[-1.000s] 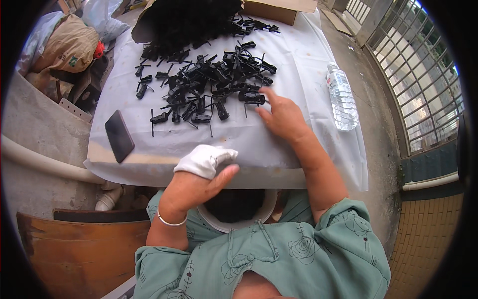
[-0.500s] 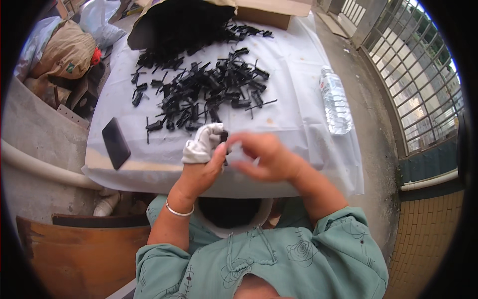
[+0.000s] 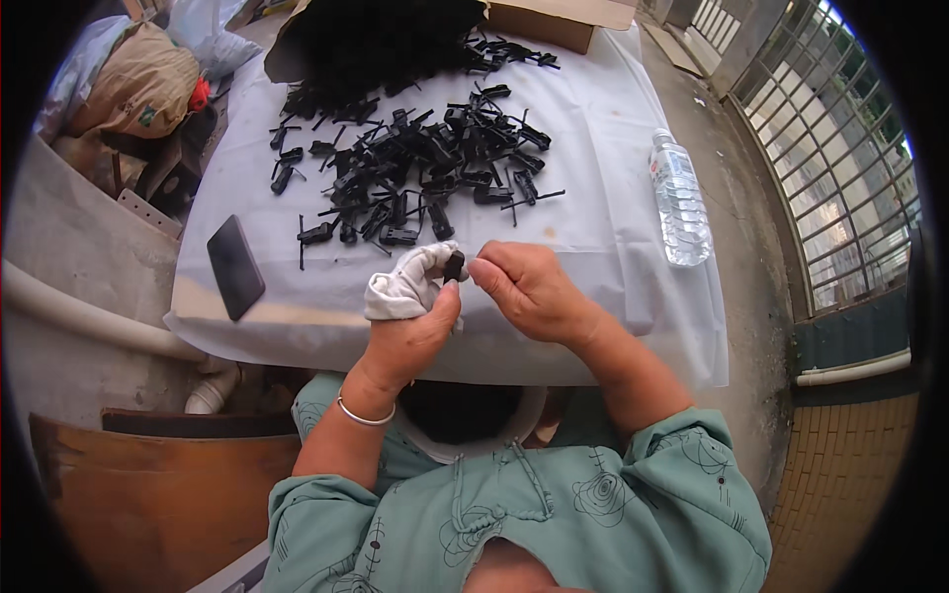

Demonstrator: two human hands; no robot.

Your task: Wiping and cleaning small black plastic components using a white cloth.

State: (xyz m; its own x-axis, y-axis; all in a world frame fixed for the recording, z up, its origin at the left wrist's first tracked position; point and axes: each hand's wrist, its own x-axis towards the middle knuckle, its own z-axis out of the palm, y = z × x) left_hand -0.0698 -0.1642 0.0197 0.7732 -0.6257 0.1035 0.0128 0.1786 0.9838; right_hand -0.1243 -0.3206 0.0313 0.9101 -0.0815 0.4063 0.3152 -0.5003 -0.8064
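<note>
My left hand (image 3: 415,316), partly covered by a white cloth glove (image 3: 400,287), pinches a small black plastic part (image 3: 454,267) upright between thumb and fingers. Just right of it, my right hand (image 3: 534,292) is closed, thumb pressed against the curled index finger. Its fingertips lie close beside the part, and whatever they may grip is too small to make out. Beyond both hands, a loose heap of similar black plastic parts (image 3: 415,163), many with thin stems sticking out, spreads over the white-covered table (image 3: 603,227).
A dark phone (image 3: 235,267) lies at the left of the table, a clear water bottle (image 3: 680,203) at the right. More black parts spill from a large dark-mouthed bag (image 3: 371,49) at the back, beside a cardboard box (image 3: 539,25). A white-rimmed bucket (image 3: 534,410) with dark contents sits below the near edge.
My right hand, blurred with fingers apart before, has closed into a pinch beside the part. The black part in my left hand now shows more plainly. The whole view has shifted slightly.
</note>
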